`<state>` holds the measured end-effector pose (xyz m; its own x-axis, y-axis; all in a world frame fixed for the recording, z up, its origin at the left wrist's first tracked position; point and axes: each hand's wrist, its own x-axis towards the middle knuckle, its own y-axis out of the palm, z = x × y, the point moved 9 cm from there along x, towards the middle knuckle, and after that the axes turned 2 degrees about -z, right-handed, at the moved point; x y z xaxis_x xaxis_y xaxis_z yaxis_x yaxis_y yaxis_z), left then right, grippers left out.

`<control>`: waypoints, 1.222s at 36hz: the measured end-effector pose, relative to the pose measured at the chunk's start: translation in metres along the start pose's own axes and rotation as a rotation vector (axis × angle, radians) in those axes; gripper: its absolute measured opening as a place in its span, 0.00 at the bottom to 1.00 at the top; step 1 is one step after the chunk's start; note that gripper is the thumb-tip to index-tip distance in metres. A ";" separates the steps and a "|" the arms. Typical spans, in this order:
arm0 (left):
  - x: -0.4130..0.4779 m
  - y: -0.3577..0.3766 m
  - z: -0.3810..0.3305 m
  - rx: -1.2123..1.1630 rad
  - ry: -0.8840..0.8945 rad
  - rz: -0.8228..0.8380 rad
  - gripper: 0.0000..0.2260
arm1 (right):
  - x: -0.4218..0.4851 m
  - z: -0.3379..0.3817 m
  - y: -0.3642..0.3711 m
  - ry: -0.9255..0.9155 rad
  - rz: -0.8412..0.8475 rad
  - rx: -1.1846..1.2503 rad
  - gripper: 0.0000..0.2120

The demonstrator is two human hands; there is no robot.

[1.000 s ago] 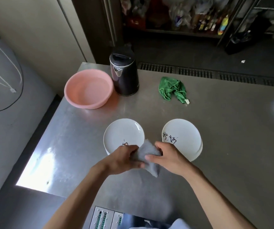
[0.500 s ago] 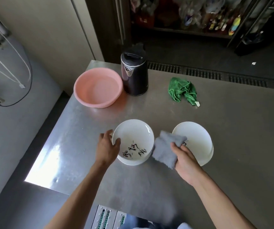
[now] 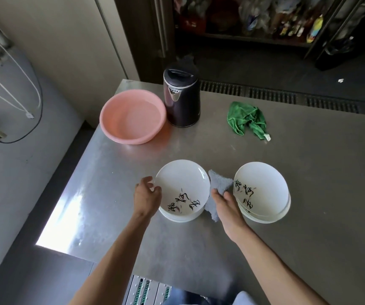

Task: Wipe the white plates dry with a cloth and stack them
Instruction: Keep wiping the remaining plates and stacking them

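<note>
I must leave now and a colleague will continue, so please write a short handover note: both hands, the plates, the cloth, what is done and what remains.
Left hand: at the left rim of the left plate stack; whether it grips is unclear.
Right hand: holds the grey cloth between the two stacks.
Right plate stack: on the steel table, right of the cloth.
Done: plates sit in two stacks; which ones are dry cannot be seen.
Left: probably wipe any wet plates, then join them into one stack.
</note>
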<state>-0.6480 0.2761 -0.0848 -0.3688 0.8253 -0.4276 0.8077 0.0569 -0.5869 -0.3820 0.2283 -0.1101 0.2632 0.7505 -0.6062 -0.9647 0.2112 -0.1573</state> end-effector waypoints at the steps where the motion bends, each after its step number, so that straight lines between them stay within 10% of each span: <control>1: 0.002 0.001 0.000 0.017 -0.012 0.009 0.20 | 0.000 0.001 -0.001 -0.001 -0.003 -0.005 0.14; 9: 0.008 0.013 0.002 -0.106 -0.094 0.098 0.09 | -0.001 0.004 -0.002 -0.018 -0.017 -0.016 0.14; 16: 0.008 0.014 -0.003 0.021 -0.118 0.102 0.24 | 0.004 0.002 -0.002 -0.016 -0.028 -0.021 0.13; 24: 0.003 0.010 -0.021 -0.064 -0.036 0.119 0.02 | 0.004 -0.002 -0.004 0.002 -0.048 -0.054 0.15; 44: -0.139 0.110 -0.029 -0.367 -0.052 0.670 0.27 | -0.065 0.002 -0.111 -0.412 -0.174 -0.258 0.13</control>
<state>-0.4944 0.1836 -0.0697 0.2399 0.7226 -0.6483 0.9641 -0.2558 0.0716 -0.2919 0.1575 -0.0515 0.3522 0.9134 -0.2042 -0.8634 0.2329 -0.4475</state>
